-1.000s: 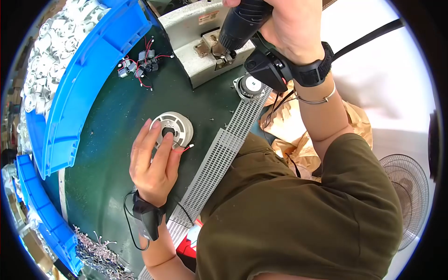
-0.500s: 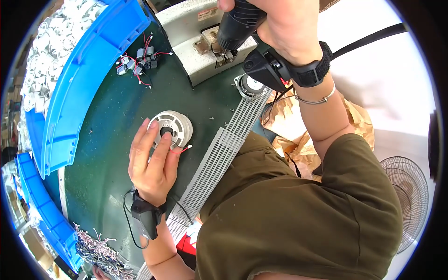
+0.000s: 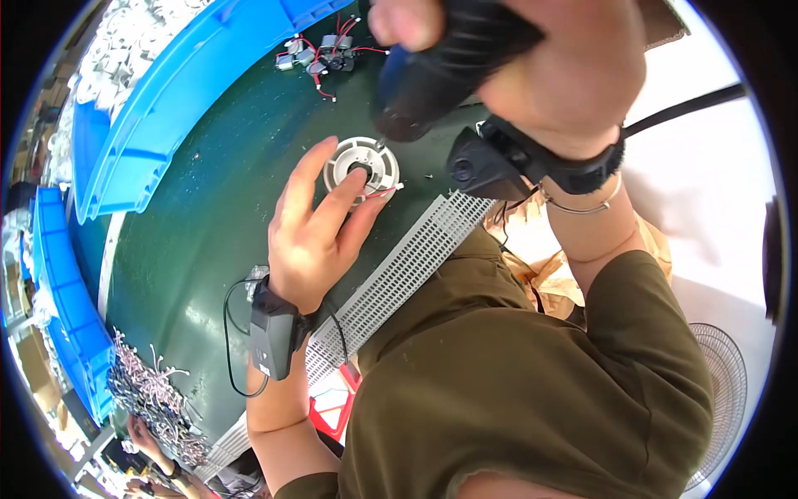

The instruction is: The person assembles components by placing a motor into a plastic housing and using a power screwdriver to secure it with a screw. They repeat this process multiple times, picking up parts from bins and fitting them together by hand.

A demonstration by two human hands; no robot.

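1. Left hand (image 3: 312,237): fingers spread, fingertips resting on the round white plastic housing (image 3: 361,166), mid-bench on the green bench top (image 3: 208,216).
2. Right hand (image 3: 565,75): fingers clamped round the black power screwdriver (image 3: 449,71), above the housing.
3. Housing judged light, rigid, brittle at the thin red leads (hold by rim).
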